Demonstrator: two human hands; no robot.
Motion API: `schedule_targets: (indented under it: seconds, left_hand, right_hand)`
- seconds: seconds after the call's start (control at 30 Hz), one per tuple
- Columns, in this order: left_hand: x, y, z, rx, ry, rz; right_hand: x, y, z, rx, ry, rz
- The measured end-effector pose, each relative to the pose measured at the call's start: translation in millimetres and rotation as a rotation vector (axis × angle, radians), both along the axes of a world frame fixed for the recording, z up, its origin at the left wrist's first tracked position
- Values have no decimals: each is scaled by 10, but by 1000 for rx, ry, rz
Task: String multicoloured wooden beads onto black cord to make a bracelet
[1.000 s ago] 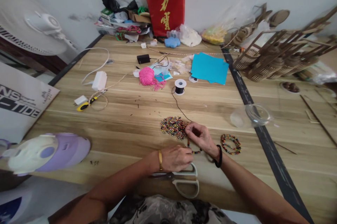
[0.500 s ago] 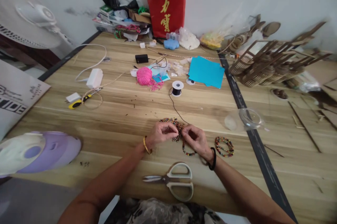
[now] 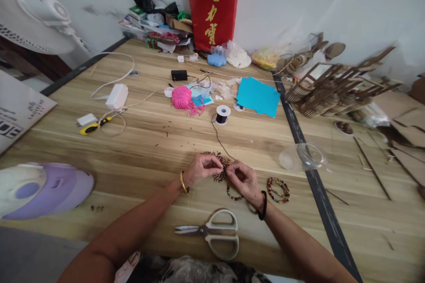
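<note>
My left hand (image 3: 203,168) is closed in a pinch over the loose pile of small multicoloured beads (image 3: 219,176); whatever sits between its fingertips is too small to make out. Close beside it, fingertips almost meeting, my right hand (image 3: 245,180) pinches a thin black cord. Below that hand hangs a short curved string of beads (image 3: 234,195), partly hidden by the fingers. The cord runs back to a white spool of black cord (image 3: 222,115). To the right lies a coiled string of beads (image 3: 278,190). Scissors (image 3: 212,233) with white handles rest in front.
Pink yarn (image 3: 181,97) and blue sheets (image 3: 258,97) lie farther back. A clear plastic container (image 3: 310,157) is at right, near woven bamboo pieces (image 3: 323,90). On the left are a yellow-handled tool (image 3: 89,129) and a purple-and-white appliance (image 3: 49,190).
The fingertips of my two hands have come slightly closer together above the beads. My view has shifted a little; the things on the table lie as before.
</note>
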State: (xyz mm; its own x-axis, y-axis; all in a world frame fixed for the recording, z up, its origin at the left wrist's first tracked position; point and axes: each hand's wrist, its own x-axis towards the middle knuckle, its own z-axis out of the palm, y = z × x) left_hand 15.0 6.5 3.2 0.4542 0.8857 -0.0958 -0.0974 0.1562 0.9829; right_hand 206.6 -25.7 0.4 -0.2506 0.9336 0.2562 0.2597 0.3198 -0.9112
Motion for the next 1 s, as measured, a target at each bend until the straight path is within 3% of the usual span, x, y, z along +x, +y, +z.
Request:
schedule_targets:
  seconds: [1.0]
  left_hand:
    - [-4,-6,-64,76,71,-2]
  right_hand:
    - [-9,-27,5,85,-35,16]
